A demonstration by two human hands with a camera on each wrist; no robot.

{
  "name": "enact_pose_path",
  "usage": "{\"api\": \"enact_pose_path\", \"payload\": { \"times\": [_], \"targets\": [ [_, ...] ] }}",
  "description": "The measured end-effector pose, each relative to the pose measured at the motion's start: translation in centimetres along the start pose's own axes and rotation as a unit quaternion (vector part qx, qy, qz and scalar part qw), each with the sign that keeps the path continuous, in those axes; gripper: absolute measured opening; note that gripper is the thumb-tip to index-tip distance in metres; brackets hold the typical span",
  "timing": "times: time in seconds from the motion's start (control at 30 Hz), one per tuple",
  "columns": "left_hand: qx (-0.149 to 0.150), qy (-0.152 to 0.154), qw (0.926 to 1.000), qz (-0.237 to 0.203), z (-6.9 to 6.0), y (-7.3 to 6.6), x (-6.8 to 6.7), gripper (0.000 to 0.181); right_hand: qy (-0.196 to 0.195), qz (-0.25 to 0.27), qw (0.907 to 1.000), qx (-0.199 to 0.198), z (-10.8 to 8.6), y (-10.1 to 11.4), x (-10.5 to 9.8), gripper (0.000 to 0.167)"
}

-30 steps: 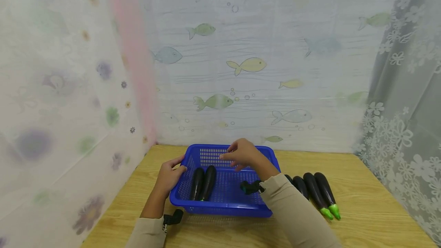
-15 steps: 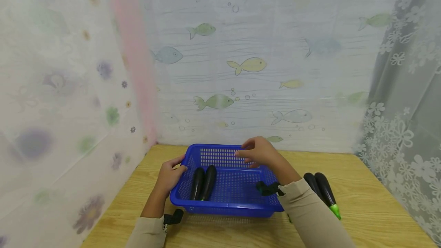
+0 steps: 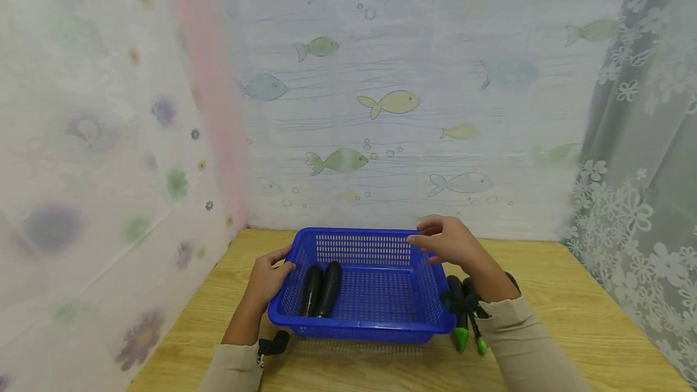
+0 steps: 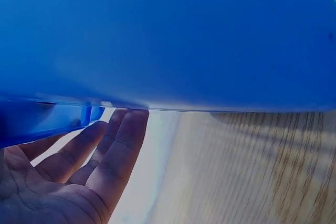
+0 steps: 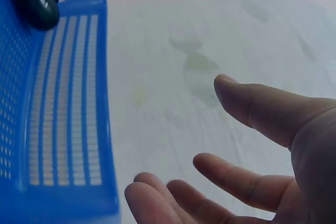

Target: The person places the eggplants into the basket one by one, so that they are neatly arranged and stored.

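Observation:
My left hand (image 3: 269,277) holds the left rim of the blue basket (image 3: 359,325), thumb on top; in the left wrist view the fingers of that hand (image 4: 100,166) reach up against the basket's underside (image 4: 173,40). Two dark eggplants (image 3: 312,289) (image 3: 330,288) lie side by side at the basket's left. Above the basket's back right corner hovers my right hand (image 3: 449,241), empty, fingers loosely bent. The right wrist view shows this hand (image 5: 252,171) with thumb and fingers apart, beside the basket's slotted wall (image 5: 65,98).
Several eggplants (image 3: 458,313) with green ends lie on the wooden table (image 3: 572,313) right of the basket, partly hidden by my right wrist and sleeve. Behind the table hangs a fish-patterned curtain (image 3: 435,77); a flowered one (image 3: 98,168) hangs at the left.
My right hand has moved rightward from over the middle of the basket to its right back corner, staying empty. My left hand and the basket have kept their places.

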State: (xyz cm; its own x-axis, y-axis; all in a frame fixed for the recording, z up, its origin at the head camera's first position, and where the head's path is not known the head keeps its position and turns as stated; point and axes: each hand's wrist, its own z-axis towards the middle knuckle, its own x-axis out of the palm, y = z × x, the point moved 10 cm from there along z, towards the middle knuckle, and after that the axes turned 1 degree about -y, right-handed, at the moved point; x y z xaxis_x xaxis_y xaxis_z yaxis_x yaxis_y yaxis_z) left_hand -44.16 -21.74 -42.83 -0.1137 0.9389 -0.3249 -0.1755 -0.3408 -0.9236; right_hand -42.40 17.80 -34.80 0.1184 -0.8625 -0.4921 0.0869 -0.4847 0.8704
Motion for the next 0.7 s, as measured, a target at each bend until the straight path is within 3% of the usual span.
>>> {"api": "enact_pose_path", "payload": {
  "times": [0.7],
  "targets": [
    [0.006, 0.004, 0.9999, -0.008, 0.2, 0.4, -0.1, 0.053, -0.06, -0.021, 0.9972, 0.04, -3.9, -7.1, -6.5, 0.078]
  ]
}}
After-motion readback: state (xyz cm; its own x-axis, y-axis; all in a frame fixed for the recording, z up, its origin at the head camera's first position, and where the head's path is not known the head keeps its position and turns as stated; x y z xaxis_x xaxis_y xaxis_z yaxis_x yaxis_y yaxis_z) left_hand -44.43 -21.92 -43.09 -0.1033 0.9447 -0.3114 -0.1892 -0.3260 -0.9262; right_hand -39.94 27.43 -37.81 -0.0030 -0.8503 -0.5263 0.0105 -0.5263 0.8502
